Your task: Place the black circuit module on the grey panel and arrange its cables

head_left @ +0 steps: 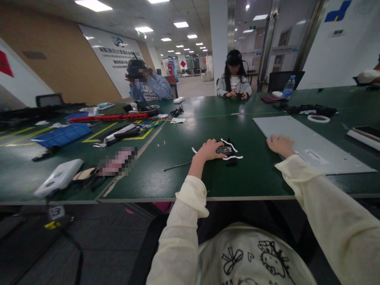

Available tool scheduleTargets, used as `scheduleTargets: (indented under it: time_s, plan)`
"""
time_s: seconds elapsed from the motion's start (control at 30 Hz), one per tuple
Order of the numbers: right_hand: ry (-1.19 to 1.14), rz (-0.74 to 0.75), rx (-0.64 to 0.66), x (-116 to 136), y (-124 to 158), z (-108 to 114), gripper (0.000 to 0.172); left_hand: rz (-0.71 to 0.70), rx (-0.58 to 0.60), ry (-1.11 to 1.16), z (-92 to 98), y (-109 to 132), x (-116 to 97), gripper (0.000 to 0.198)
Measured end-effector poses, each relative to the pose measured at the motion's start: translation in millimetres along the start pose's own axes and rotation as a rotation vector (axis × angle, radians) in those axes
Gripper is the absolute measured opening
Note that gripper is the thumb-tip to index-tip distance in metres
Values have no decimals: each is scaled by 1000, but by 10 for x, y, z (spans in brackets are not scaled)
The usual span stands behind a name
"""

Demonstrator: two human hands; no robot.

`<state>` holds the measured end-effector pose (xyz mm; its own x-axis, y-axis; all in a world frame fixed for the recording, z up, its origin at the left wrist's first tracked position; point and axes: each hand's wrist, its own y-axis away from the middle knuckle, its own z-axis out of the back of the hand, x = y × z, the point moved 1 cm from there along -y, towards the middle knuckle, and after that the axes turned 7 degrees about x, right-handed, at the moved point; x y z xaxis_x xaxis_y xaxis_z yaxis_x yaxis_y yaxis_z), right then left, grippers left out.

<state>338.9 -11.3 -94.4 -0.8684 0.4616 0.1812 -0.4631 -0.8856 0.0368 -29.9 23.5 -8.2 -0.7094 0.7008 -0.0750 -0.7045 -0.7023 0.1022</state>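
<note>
My left hand (208, 150) is closed at the left end of a small dark device with a circuit board (226, 150) showing, which lies on the green table. Thumb and fingers reach around its near and far sides. A white strip (233, 158) lies along the near side, and another white strip (230, 145) curves along the far side. Just below sits a small black piece (231, 164). A thin black rod or cable (177, 166) points away to the left of my wrist. My right hand (280, 145) rests, fingers spread, at the left edge of a flat grey panel (303, 132), holding nothing.
At left are a white box-shaped device (59, 177), a blurred pink item (118, 161) and a blue tray (62, 134). Two people (150, 85) sit across the table. A water bottle (288, 88), a tape roll (318, 118) and a phone (368, 132) lie right.
</note>
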Motion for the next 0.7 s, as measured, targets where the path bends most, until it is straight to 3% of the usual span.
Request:
scheduleTargets:
  time_s: [0.17, 0.37, 0.7]
  plan:
    - [24, 50, 5, 97, 97, 24, 67, -4, -27, -5, 38, 14, 13, 64]
    - [55, 127, 51, 310, 314, 77, 66, 8, -188, 41, 139, 57, 31, 62]
    - [130, 360, 78, 847, 875, 131, 65, 8, -333, 80, 416, 102, 10, 61]
